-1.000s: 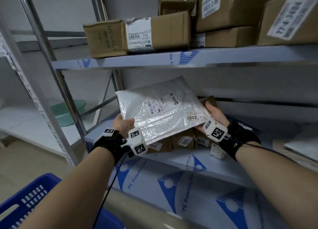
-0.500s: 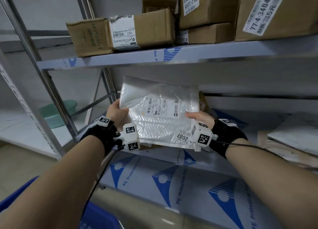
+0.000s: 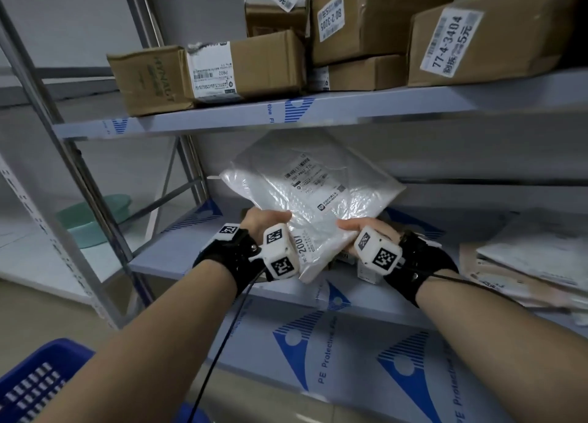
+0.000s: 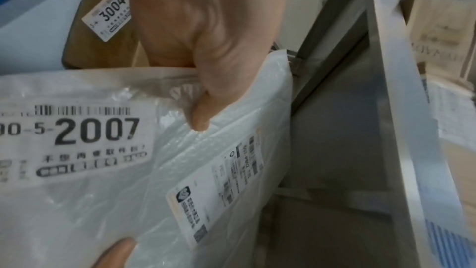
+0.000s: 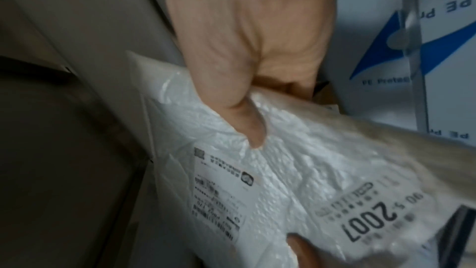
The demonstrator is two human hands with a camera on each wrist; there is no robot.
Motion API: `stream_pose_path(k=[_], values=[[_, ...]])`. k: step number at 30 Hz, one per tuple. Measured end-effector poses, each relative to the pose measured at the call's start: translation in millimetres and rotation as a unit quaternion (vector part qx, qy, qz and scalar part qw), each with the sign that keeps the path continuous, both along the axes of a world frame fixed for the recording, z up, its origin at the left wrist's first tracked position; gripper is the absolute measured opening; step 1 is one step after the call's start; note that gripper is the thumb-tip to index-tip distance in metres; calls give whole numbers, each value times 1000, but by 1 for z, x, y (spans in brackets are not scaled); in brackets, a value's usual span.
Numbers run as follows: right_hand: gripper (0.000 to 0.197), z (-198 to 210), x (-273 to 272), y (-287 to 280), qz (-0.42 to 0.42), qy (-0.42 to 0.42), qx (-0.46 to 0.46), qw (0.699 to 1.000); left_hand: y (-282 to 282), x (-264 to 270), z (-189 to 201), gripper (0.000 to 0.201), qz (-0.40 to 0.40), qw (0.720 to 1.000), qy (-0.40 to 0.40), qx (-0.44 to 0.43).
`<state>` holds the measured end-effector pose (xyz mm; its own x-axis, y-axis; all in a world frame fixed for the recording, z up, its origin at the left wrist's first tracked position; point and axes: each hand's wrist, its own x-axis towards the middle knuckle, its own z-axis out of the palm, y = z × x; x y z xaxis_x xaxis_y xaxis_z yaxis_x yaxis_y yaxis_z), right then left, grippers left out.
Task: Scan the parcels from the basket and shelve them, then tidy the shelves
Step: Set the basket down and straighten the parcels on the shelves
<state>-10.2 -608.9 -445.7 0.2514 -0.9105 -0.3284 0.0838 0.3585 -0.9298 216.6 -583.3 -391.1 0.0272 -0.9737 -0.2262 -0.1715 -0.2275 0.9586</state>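
— While we hold the white bubble mailer (image 3: 313, 200) over the middle shelf (image 3: 178, 250), where exactly does it sit?

— Tilted, its far edge under the upper shelf (image 3: 366, 107). Our left hand (image 3: 265, 220) pinches the near left edge, thumb (image 4: 206, 97) on top; our right hand (image 3: 366, 228) pinches the near right edge likewise. So both grips are closed on the mailer.

— And its sticker?

— "2007". We see brown boxes (image 3: 210, 72) above and the blue basket (image 3: 35, 381) at lower left.
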Motion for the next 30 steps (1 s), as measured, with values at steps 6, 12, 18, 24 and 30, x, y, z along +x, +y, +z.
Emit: stream_pose_path(k=[6,12,18,24,30], values=[[40,-3,-39,-3,-138,-126,-36,982,-11,18,13,34,25,993,-83,-76],[30,8,-18,16,-56,-9,-28,998,-7,21,25,31,-30,983,-155,-96],[38,-2,-9,26,-37,6,-58,998,-8,41,22,25,23,990,-82,-111],[55,-4,-3,26,-81,12,-47,996,-11,65,-5,34,97,991,-83,-35],[50,-6,-11,28,-94,29,-52,994,6,20,-10,12,-44,999,-20,19]])
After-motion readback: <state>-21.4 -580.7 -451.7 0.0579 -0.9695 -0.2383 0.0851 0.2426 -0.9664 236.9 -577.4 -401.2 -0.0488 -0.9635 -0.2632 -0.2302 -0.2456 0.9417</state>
